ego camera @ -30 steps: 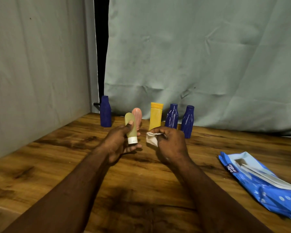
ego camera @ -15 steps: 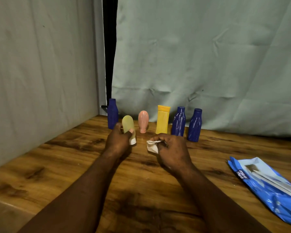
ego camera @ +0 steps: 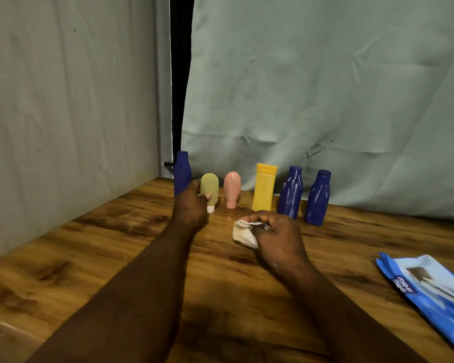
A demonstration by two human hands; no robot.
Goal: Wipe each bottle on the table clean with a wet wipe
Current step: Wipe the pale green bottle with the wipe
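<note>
Six bottles lined the far edge of the table (ego camera: 116, 244): three blue bottles (ego camera: 290, 191), one green bottle (ego camera: 210, 186), one pink bottle (ego camera: 232, 188), one yellow bottle (ego camera: 264, 187). The left hand (ego camera: 190, 208) gripped the green bottle, partly hiding a blue one. The right hand (ego camera: 278, 237), apart over open wood, pinched a crumpled wipe (ego camera: 243, 233). The frame cut off the wipe pack (ego camera: 430, 292).
</note>
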